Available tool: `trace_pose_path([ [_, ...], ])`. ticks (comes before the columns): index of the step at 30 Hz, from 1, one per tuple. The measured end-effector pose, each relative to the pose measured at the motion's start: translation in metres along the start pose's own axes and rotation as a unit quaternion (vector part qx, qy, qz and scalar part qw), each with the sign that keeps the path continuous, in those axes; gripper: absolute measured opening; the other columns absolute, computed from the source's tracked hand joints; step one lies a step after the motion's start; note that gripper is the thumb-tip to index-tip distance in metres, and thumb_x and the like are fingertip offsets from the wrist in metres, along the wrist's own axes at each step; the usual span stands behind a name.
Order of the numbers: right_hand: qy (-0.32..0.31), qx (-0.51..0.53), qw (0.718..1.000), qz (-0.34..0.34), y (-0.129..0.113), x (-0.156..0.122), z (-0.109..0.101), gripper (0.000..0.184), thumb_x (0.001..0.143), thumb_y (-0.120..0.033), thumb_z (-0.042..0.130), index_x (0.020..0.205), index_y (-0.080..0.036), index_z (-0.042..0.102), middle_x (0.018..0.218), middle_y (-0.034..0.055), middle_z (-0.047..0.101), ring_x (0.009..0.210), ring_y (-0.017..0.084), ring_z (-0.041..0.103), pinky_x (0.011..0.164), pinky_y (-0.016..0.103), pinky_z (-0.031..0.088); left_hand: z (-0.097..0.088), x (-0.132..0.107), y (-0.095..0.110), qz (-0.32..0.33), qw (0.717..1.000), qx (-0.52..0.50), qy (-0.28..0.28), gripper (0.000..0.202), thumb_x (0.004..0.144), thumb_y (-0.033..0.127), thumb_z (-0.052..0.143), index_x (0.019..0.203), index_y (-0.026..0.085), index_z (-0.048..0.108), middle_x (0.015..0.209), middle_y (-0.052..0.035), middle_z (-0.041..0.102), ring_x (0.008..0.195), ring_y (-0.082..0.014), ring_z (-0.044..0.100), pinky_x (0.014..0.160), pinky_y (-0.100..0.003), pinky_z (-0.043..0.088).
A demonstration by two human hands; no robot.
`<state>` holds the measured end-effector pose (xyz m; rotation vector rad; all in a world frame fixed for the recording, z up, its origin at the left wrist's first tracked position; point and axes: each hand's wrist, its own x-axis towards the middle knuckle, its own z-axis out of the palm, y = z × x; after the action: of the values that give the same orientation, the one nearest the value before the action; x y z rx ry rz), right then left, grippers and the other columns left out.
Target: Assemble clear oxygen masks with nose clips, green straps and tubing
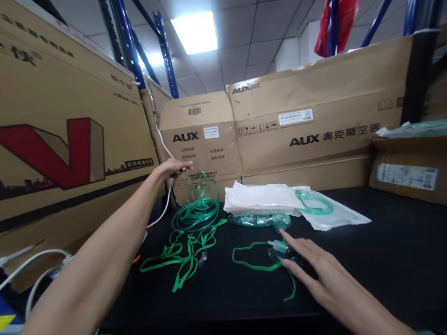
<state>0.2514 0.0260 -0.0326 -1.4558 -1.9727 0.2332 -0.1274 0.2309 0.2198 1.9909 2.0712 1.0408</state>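
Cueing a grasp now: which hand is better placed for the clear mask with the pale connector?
Right hand, likely: its fingers are spread beside the mask. The left hand is farther away and appears to hold green tubing.

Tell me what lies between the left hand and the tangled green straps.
Coiled green tubing lies between the left hand and the tangled green straps, seen in the head view.

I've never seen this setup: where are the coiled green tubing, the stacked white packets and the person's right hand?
Coiled green tubing (198,212): head view, middle of the coil.
White packets (261,197): head view, top packet's upper face.
Right hand (323,267): head view, back of the hand.
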Motion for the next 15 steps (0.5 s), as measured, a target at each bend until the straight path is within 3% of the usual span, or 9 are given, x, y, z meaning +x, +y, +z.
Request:
trace_pose_path([
  [4,0.022,0.012,1.000,0.005,-0.010,-0.003,-0.003,0.061,0.102,-0.057,0.047,0.159,-0.041,0.035,0.156,0.0030,0.053,0.145,0.035,0.046,0.107,0.053,0.053,-0.005,-0.001,-0.008,0.003,0.998,-0.058,-0.013,0.033,0.101,0.034,0.065,0.128,0.016,0.063,0.127,-0.0102,0.065,0.106,-0.0259,0.068,0.088,-0.045,0.059],
  [8,0.106,0.050,0.992,-0.045,-0.029,0.019,-0.027,0.054,0.099,-0.058,0.047,0.147,-0.034,0.057,0.146,0.0075,0.060,0.134,0.034,0.058,0.108,0.054,0.051,-0.012,0.000,-0.007,0.026,0.994,-0.107,0.018,0.031,0.101,0.035,0.065,0.126,0.016,0.063,0.123,-0.0099,0.067,0.102,-0.0240,0.069,0.086,-0.043,0.060],
  [10,0.115,0.081,0.986,-0.085,-0.046,0.049,-0.043,0.051,0.097,-0.056,0.052,0.137,-0.028,0.066,0.140,0.0110,0.064,0.131,0.036,0.059,0.109,0.055,0.049,-0.015,0.000,-0.004,0.043,0.990,-0.127,0.039,0.029,0.102,0.036,0.064,0.122,0.015,0.065,0.117,-0.0087,0.068,0.095,-0.0218,0.070,0.081,-0.040,0.061],
  [12,0.055,0.115,0.986,-0.106,-0.066,0.091,-0.056,0.044,0.096,-0.052,0.056,0.127,-0.024,0.073,0.135,0.0125,0.068,0.129,0.037,0.060,0.111,0.056,0.045,-0.018,-0.001,0.000,0.063,0.986,-0.144,0.061,0.028,0.103,0.039,0.062,0.113,0.014,0.066,0.103,-0.0056,0.070,0.080,-0.0171,0.070,0.071,-0.034,0.060],
  [15,-0.028,0.147,0.984,-0.100,-0.100,0.165,-0.059,0.038,0.096,-0.051,0.063,0.110,-0.019,0.078,0.107,0.0138,0.078,0.100,0.032,0.073,0.098,0.052,0.055,-0.021,-0.006,0.009,0.105,0.976,-0.167,0.093,0.036,0.104,0.045,0.057,0.096,0.013,0.070,0.065,0.0035,0.061,0.048,-0.0091,0.054,0.050,-0.022,0.046],
])
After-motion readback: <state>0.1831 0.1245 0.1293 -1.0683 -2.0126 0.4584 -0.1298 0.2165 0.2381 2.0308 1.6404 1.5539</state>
